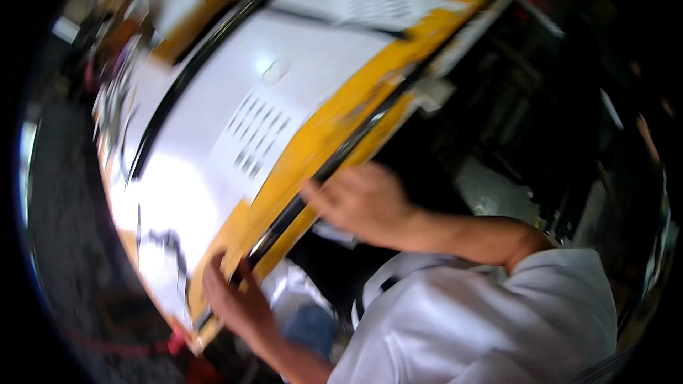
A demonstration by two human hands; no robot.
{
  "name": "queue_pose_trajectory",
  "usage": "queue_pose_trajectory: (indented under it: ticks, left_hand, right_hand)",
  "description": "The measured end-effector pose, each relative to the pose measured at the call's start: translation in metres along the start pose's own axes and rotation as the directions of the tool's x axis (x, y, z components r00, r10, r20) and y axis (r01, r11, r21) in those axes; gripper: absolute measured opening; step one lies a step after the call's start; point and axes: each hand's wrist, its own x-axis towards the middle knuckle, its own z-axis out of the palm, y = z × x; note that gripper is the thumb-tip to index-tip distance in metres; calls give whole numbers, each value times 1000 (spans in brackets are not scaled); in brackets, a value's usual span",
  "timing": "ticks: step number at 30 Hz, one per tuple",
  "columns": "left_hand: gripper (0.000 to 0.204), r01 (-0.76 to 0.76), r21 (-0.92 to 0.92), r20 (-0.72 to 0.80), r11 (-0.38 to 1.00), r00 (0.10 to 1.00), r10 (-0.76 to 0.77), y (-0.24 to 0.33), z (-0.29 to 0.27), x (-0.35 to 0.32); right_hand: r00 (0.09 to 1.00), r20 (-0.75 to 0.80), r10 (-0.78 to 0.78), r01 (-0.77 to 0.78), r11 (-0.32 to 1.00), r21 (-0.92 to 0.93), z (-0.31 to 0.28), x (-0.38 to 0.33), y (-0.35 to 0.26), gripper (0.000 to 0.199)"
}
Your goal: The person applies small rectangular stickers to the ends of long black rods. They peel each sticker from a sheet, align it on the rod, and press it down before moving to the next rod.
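A long, glossy black strip [350,144] runs along the yellow front edge of the work table. My right hand [366,203] is curled at the middle of the strip, its index finger and thumb side against it. Lower down, near the table's left corner, my left hand [242,302] has bent fingers around the strip, with thumb and finger on either side of it. Both hands are smeared by motion, and the undersides of their fingers are hidden. A second black strip [186,75] lies in a curve across the white tabletop.
Printed sheets [257,134] lie on the white table [316,75], with a clear ring-like shape [276,71] beside them. A thin dark strip crosses the far part. Boxes and loose items crowd the back left. A whitish bag [292,286] hangs below the edge by my left hand.
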Motion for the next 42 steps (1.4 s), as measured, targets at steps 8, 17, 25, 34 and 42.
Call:
queue_pose_trajectory:
  ticks: [8, 17, 25, 34, 42]
  left_hand:
    - [41, -354, -22, 117, 935, 928, 354, -17, -24, -9]
    - [49, 403, -614, 626, 678, 772, 108, -19, 9, -61]
    - [58, 200, -870, 406, 452, 809, 425, 82, 23, -72]
    - [35, 539, -812, 583, 223, 738, 341, 152, -15, -62]
    - [33, 511, -795, 599, 326, 745, 293, 141, -14, -74]
  right_hand:
    - [979, -198, -46, 47, 999, -2, -15, -5, 0, 27]
    - [846, -533, 9, -37, 998, -42, -82, -13, 60, 29]
    - [803, -186, 566, -309, 664, 681, -98, -44, 66, 53]
    - [846, 492, 204, -411, -336, 848, -91, -58, 41, 30]
    - [799, 591, 110, -545, -282, 789, -87, -49, 38, 34]
